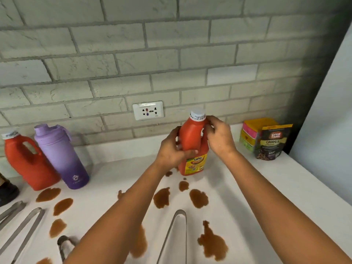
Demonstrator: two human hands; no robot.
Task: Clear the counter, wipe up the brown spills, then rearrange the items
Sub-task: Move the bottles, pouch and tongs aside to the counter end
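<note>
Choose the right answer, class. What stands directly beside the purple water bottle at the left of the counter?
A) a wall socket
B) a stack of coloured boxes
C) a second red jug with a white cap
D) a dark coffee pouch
C: a second red jug with a white cap stands just left of the purple water bottle, against the wall.

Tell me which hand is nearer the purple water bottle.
Left. The left hand grips the ketchup bottle on the side facing the purple water bottle; the right hand holds the ketchup bottle's handle side, farther away.
</note>
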